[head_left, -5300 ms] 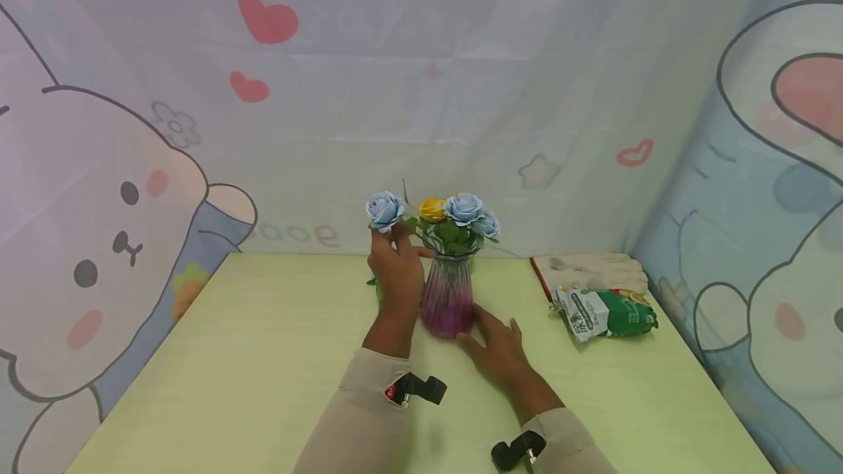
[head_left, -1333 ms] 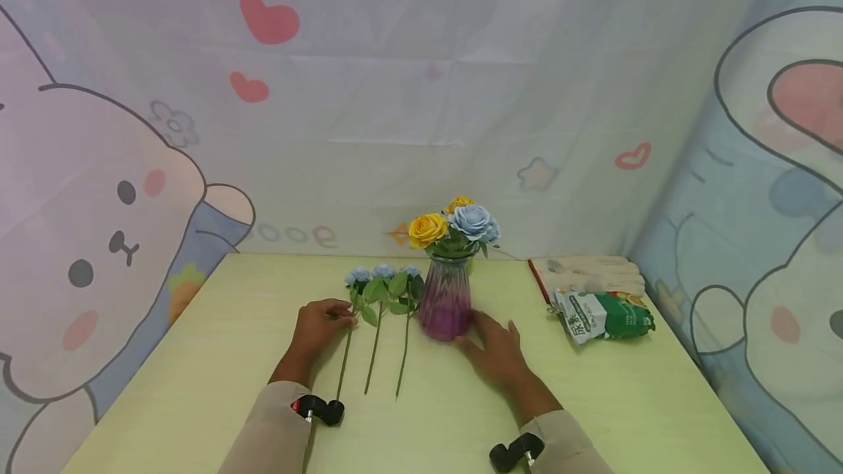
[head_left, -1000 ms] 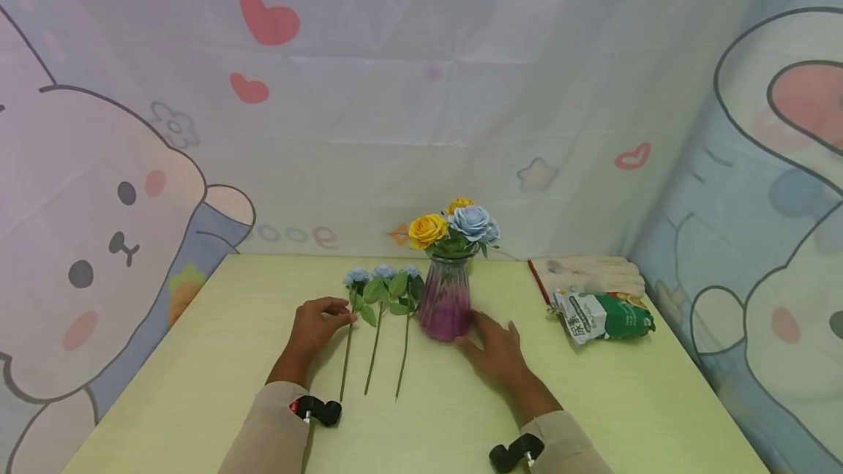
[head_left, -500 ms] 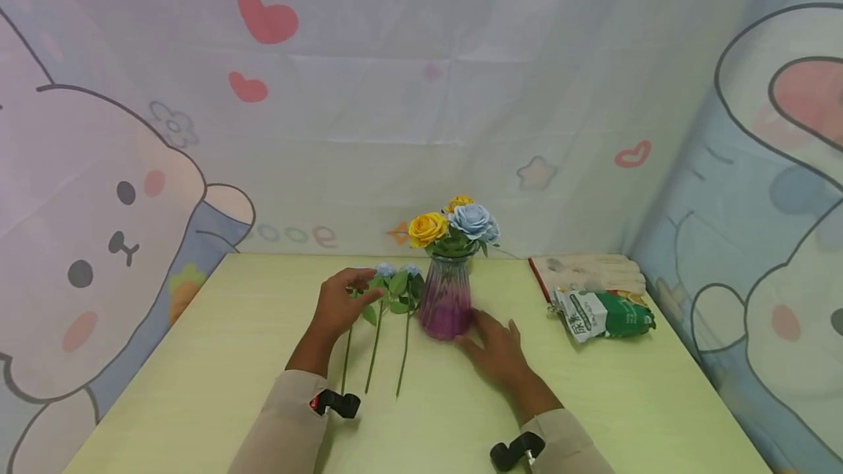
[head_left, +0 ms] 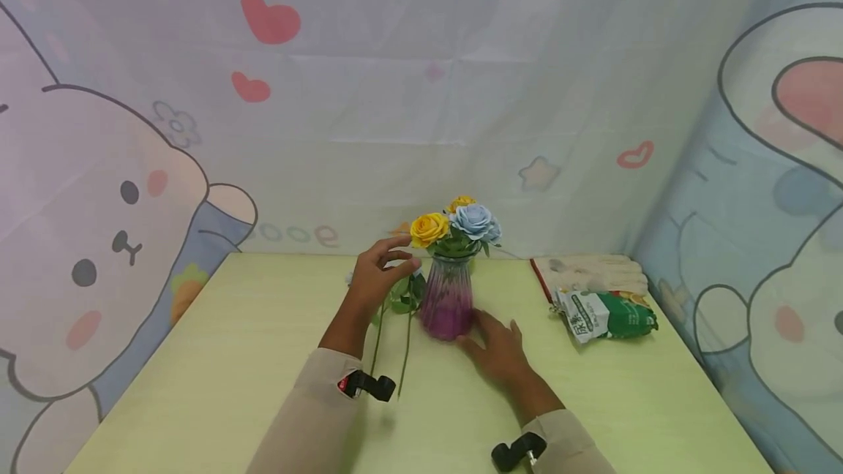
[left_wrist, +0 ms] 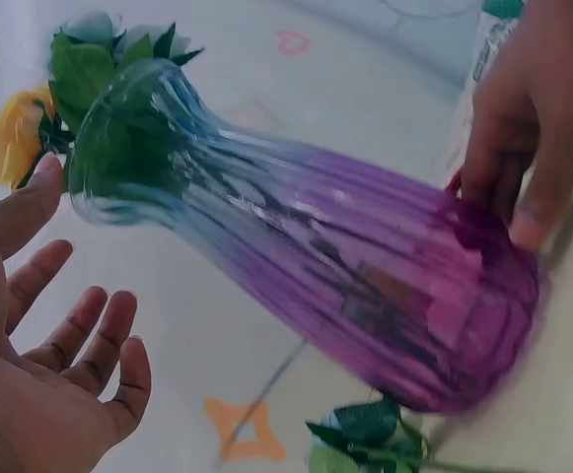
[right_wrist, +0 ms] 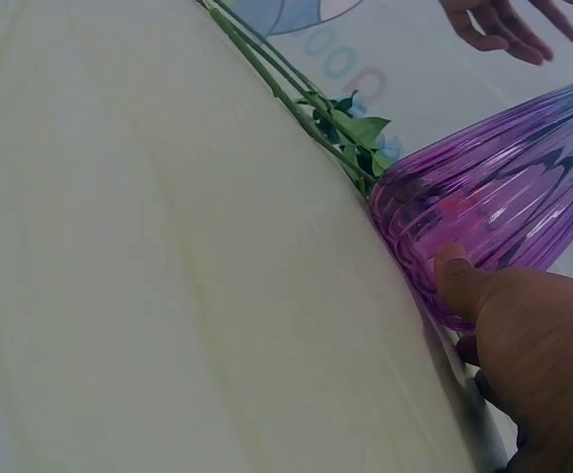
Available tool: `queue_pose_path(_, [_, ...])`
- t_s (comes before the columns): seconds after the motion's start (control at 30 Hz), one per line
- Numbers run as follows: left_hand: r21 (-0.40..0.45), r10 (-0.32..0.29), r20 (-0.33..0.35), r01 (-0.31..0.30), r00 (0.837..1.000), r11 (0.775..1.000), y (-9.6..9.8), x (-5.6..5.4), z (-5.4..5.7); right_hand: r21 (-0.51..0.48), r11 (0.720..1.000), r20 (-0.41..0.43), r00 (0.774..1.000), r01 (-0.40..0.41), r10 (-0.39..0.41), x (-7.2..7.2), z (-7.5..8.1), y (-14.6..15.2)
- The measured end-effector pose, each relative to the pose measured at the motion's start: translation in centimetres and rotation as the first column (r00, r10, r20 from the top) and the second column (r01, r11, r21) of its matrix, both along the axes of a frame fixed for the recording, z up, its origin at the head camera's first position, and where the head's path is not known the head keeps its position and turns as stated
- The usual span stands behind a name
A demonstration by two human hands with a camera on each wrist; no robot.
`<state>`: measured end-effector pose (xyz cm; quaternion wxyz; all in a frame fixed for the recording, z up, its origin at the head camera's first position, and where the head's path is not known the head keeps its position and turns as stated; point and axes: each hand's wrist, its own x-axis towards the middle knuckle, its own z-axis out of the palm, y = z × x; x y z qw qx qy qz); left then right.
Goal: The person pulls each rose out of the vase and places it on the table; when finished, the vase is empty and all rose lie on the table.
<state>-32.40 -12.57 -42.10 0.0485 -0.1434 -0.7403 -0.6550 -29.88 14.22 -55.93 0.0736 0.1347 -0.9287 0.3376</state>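
Note:
A glass vase (head_left: 446, 300), clear at the neck and purple below, stands upright with yellow and light blue roses in it. My left hand (head_left: 378, 276) is raised at its left, fingers spread and slightly bent, holding nothing. Those fingertips are close to the front yellow rose (head_left: 429, 230); in the left wrist view the index fingertip overlaps its edge, and contact cannot be made out. My right hand (head_left: 497, 350) holds the vase low down, thumb on the near side in the right wrist view. Several blue roses (right_wrist: 365, 133) lie left of the vase, partly hidden by my left hand.
At the right back lies a white glove (head_left: 593, 271) with a red cuff edge. In front of it is a green and white packet (head_left: 606, 313). A printed cloth (head_left: 342, 108) hangs behind and along the sides of the pale yellow table (head_left: 217, 357).
The left hand first held a blue rose beside the vase, later had one on the table, and let it go. It has since moved up and right to the yellow rose. The right hand stayed.

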Motion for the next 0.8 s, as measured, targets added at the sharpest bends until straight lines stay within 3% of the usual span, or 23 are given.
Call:
queue_pose_path(0.27, [0.080,0.034,0.004,-0.034,0.999,0.996,2.6,-0.1,1.3,0.000,1.000,-0.001,1.000,-0.001,0.001,-0.2,-0.2,0.0])
queue_pose_path(0.6, [0.149,0.049,0.108,-0.065,0.993,0.987,3.8,-0.1,1.9,0.001,1.000,0.009,1.000,0.001,-0.001,0.0,0.1,-0.1])
queue_pose_path(0.8, [0.138,0.067,0.038,-0.072,0.997,0.988,4.0,-0.1,2.0,-0.002,1.000,-0.003,1.000,0.001,-0.001,0.1,0.1,-0.1])
